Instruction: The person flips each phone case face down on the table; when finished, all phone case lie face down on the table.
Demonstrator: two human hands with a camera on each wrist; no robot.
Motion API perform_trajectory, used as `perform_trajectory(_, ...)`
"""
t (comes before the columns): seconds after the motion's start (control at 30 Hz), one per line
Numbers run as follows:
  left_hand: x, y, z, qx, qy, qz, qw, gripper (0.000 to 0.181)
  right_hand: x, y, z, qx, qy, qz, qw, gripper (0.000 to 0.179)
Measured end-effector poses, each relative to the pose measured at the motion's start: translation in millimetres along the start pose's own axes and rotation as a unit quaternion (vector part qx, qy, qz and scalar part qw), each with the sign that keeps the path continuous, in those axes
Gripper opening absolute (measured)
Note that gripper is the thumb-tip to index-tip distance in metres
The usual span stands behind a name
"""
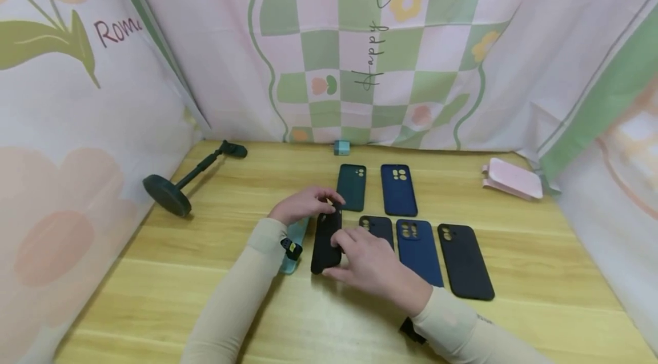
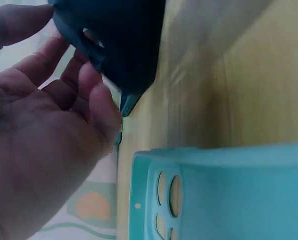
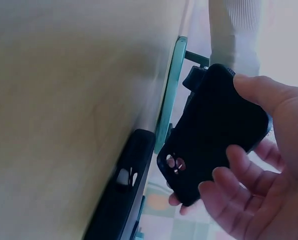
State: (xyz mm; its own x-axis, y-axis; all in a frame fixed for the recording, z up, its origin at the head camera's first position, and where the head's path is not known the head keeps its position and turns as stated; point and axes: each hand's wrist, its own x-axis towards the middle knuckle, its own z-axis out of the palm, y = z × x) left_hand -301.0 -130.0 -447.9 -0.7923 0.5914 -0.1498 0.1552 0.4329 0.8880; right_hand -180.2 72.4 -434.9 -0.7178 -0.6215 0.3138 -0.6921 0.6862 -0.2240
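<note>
Both hands hold a black phone case (image 1: 324, 247), tilted up over the table. At its far end, my left hand (image 1: 307, 204) pinches the corner between thumb and fingers. My right hand (image 1: 371, 266) grips the near end, its thumb on the bottom edge and fingertips along the right side. Camera holes in the case (image 3: 213, 130) show at its far end in the right wrist view. A mint phone case (image 2: 238, 187) lies beneath the left wrist, partly hidden in the head view. Just right of the held case, another black phone case (image 1: 379, 228) is partly covered by the right hand.
A dark green case (image 1: 351, 190) and a navy case (image 1: 399, 191) lie behind. To the right are a blue case (image 1: 418, 252) and a black case (image 1: 466, 264). A black stand (image 1: 172, 195), a small blue block (image 1: 341, 148) and a pink stand (image 1: 513, 178) sit farther out.
</note>
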Motion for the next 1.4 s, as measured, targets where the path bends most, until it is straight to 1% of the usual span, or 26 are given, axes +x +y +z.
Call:
perform_trajectory(0.1, 2.0, -0.5, 2.9, 0.030, 0.001, -0.002, 0.9996, 0.032, 1.6, -0.2, 1.1, -0.017, -0.031, 0.019, 0.9992, 0.049)
perform_trajectory(0.17, 3.7, -0.3, 5.1, 0.040, -0.001, -0.004, 0.9992, 0.031, 2.9, -0.4, 1.2, -0.031, -0.066, 0.035, 0.9968, 0.048)
perform_trajectory(0.27, 6.1, 1.8, 7.7, 0.057, 0.000, -0.010, 0.9983, 0.031, 5.1, -0.4, 1.3, -0.051, -0.124, 0.050, 0.9897, 0.046)
perform_trajectory(0.33, 7.5, 4.1, 9.4, 0.076, 0.001, -0.014, 0.9970, 0.030, 6.9, -0.7, 1.1, -0.060, -0.156, 0.054, 0.9845, 0.044)
perform_trajectory(0.43, 10.5, 7.6, 11.8, 0.108, 0.003, -0.013, 0.9940, 0.030, 9.2, -0.6, 1.7, -0.064, -0.182, 0.051, 0.9799, 0.043)
perform_trajectory(0.53, 14.4, 8.4, 13.9, 0.132, 0.002, -0.005, 0.9912, 0.030, 10.4, -0.7, 3.3, -0.059, -0.195, 0.045, 0.9781, 0.041)
perform_trajectory(0.73, 17.4, 5.8, 15.9, 0.151, -0.006, 0.001, 0.9886, 0.032, 10.4, -1.5, 5.7, -0.040, -0.218, 0.046, 0.9740, 0.037)
perform_trajectory(0.87, 15.5, 2.5, 14.7, 0.135, -0.006, -0.004, 0.9908, 0.029, 10.8, -0.8, 5.9, -0.042, -0.230, 0.048, 0.9712, 0.036)
perform_trajectory(1.03, 12.8, -0.7, 13.2, 0.110, -0.008, -0.001, 0.9939, 0.029, 12.5, -2.0, 4.0, -0.050, -0.243, 0.042, 0.9679, 0.034)
perform_trajectory(1.1, 11.3, -0.3, 13.0, 0.108, -0.007, 0.004, 0.9942, 0.029, 13.1, -3.7, 3.3, -0.050, -0.240, 0.034, 0.9690, 0.033)
perform_trajectory(1.2, 7.5, 0.8, 12.2, 0.097, -0.001, 0.003, 0.9952, 0.030, 14.3, -7.3, 2.6, -0.043, -0.225, 0.020, 0.9732, 0.030)
perform_trajectory(1.3, 1.0, 1.5, 9.1, 0.095, 0.008, -0.009, 0.9954, 0.032, 16.7, -11.4, 3.3, -0.035, -0.207, 0.007, 0.9777, 0.026)
perform_trajectory(1.4, -6.8, 0.1, 1.0, 0.101, 0.025, -0.020, 0.9944, 0.034, 21.0, -16.2, 6.1, -0.025, -0.189, -0.007, 0.9816, 0.023)
